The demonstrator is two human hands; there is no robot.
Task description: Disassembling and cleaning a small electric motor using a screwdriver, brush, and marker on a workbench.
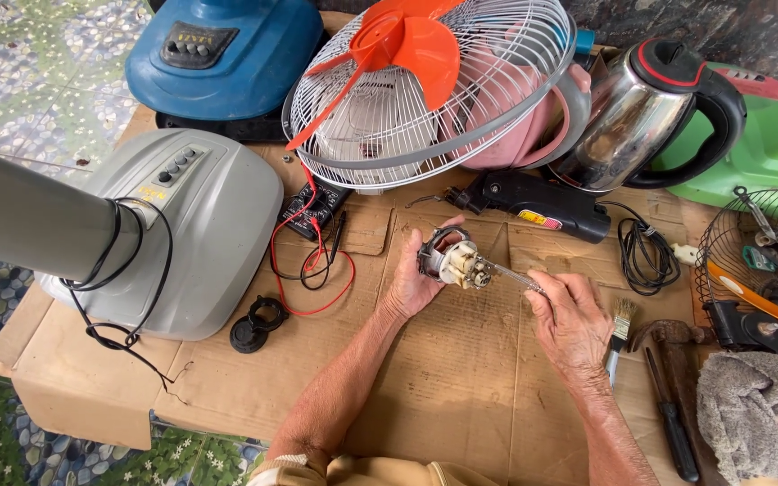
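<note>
My left hand [414, 281] grips a small fan motor [450, 257] with a dark round housing and a cream plastic end, held above the cardboard sheet [443, 378]. My right hand [571, 317] holds a thin metal tool [513, 276] whose tip reaches the motor's cream end. Both hands are over the middle of the cardboard.
A white fan guard with an orange blade [416, 54] leans behind. A grey fan base [193, 225], a blue fan base [222, 54], a multimeter with red and black leads [317, 211], a steel kettle [650, 112], a paintbrush [620, 328], a hammer [673, 337] and a grey cloth [749, 405] surround the hands.
</note>
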